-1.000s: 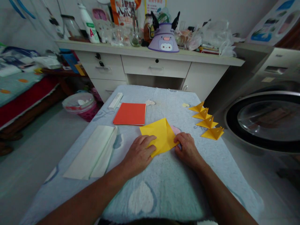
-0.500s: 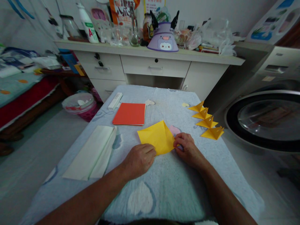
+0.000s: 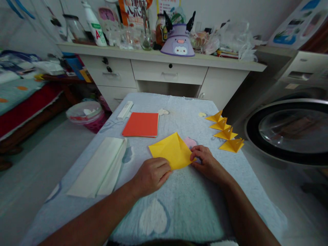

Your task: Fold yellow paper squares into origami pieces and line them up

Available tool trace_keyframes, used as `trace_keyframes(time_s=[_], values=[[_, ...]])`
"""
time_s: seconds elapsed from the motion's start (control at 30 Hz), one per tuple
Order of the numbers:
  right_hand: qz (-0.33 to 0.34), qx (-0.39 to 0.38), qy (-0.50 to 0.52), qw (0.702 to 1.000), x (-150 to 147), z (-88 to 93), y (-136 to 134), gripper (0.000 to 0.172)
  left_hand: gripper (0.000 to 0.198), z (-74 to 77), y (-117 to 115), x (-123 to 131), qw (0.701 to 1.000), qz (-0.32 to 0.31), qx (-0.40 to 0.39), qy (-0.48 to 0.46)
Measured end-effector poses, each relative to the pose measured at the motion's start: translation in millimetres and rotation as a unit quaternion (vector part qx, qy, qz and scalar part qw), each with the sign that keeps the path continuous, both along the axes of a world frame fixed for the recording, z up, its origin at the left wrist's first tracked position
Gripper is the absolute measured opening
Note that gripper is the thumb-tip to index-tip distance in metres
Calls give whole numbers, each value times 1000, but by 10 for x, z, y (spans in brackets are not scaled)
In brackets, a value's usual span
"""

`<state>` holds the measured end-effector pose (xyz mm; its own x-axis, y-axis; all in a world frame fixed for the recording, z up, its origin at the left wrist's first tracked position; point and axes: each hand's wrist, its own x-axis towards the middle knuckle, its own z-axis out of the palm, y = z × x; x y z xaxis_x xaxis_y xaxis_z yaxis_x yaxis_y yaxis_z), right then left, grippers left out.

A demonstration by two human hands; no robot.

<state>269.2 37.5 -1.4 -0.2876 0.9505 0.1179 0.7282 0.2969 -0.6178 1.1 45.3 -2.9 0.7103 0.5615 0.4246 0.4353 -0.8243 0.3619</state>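
Note:
A sheet of yellow paper (image 3: 172,149) with crease lines lies on the cloth-covered table, turned so that one corner points away from me. My left hand (image 3: 153,173) is closed on its near left edge, the fingertips partly hidden from view. At the paper's right corner, my right hand (image 3: 205,160) pinches it between thumb and fingers. Several folded yellow paper pieces (image 3: 231,145) stand in a row to the right of my right hand. Beyond the yellow sheet, to the left, is a stack of orange-red paper (image 3: 140,124).
A folded whitish paper (image 3: 98,167) lies left of my left hand. Near the far left edge is a small white box (image 3: 125,110). A white desk (image 3: 169,73) stands behind the table, a washing machine (image 3: 289,112) to the right, a pink bin (image 3: 88,114) to the left.
Both hands keep their hold on the yellow paper. The sheet's left corner has shifted slightly left, and my left hand's fingers have moved a little. The whole view has drifted slightly.

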Motion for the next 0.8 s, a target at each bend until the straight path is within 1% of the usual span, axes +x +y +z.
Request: trace_keyframes(time_s=[0.17,0.27,0.37,0.47,0.67,0.8], values=[[5,-4,7,1000,7,12,15,10,16,10,-35,25,1000,-7,-18,9],[-9,-9,11,1000,0,-1,17,11,13,42,-22,36,997,19,-74,-30],[-29,-15,0,999,-8,-18,4,11,11,80,4,38,987,53,-140,-62],[-44,-19,-6,999,-14,-21,-18,10,12,96,31,42,977,79,-180,-81],[-72,-13,8,997,-52,-24,-41,8,10,86,90,75,964,129,-202,-114],[-86,6,1,996,-84,-49,-41,7,12,72,100,84,961,167,-196,-100]])
